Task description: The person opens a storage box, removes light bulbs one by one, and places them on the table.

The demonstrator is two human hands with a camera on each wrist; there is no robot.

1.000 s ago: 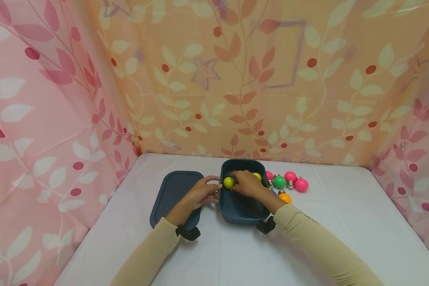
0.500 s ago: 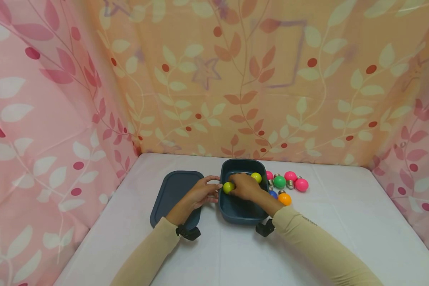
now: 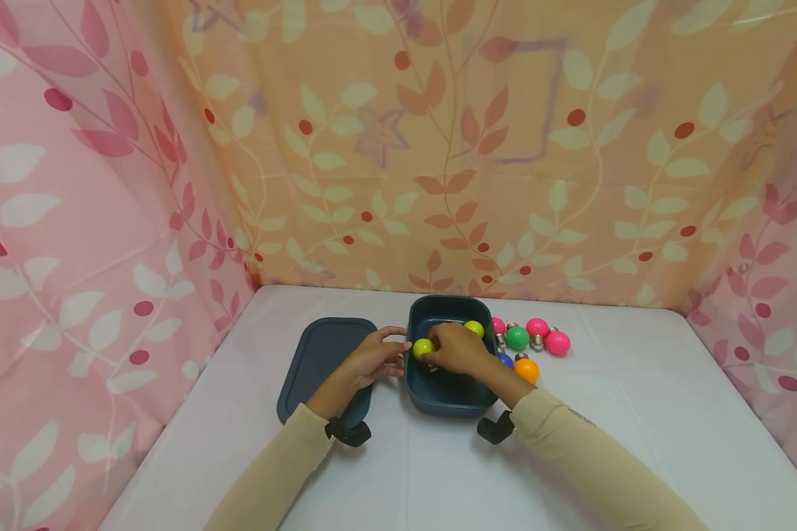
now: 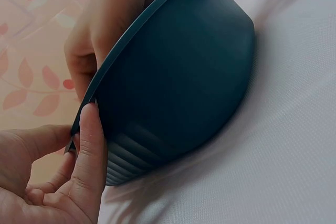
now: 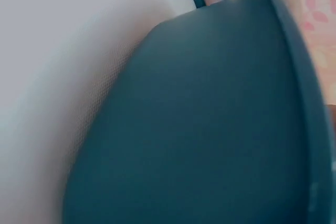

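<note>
A dark blue plastic box (image 3: 448, 405) stands uncovered on the table. My left hand (image 3: 377, 355) is at its left side. In the left wrist view, the thumb and fingers of the left hand (image 4: 63, 174) pinch the box rim (image 4: 118, 45). My right hand (image 3: 457, 349) reaches into the box, its fingers round the base end of a yellow-green light bulb (image 3: 423, 349) by the left wall. A second yellow-green bulb (image 3: 474, 328) lies farther back inside. The right wrist view is mostly filled by the box's outer wall (image 5: 210, 108), hiding the right fingers.
Right of the box lie several loose bulbs: a green bulb (image 3: 517, 338), an orange bulb (image 3: 527, 370), a partly hidden blue bulb (image 3: 505, 361) and pink ones, including a pink bulb (image 3: 558, 343). The dark lid (image 3: 325, 361) lies flat to the left, partly under the left forearm.
My right hand has lowered the bulb slightly toward the box floor at the left wall, uncovering more of the second yellow-green bulb. The left hand has stayed at the rim.
</note>
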